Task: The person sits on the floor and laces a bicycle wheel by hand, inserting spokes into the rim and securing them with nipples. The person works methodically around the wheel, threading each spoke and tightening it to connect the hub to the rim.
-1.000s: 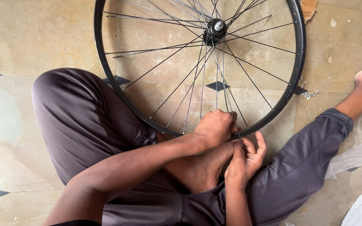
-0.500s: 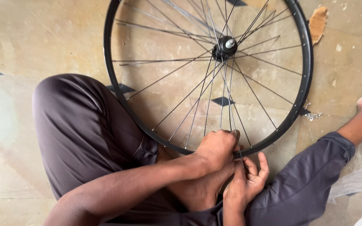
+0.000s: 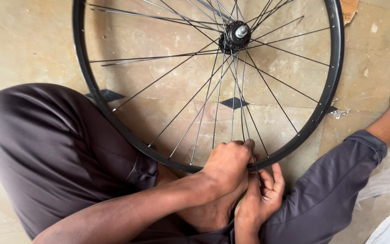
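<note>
Head view: your left hand [image 3: 226,165] pinches a thin, springy spoke [image 3: 248,135]; your right hand [image 3: 260,199] cups the stiff, light rim [image 3: 321,113] — grip there, not spokes.

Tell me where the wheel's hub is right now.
In the head view the hub sits near the top, right of centre, at the middle of the bicycle wheel, where the spokes meet. It is well above both hands working at the rim's lower edge.

Tiled floor [image 3: 32,40] with a bicycle wheel [image 3: 330,90] on it

Beige tiles are set with small dark diamonds [image 3: 234,103]. White plastic sheets [image 3: 387,180] are seen at the right edge, and a brown scrap [image 3: 349,9] near the wheel's top.
</note>
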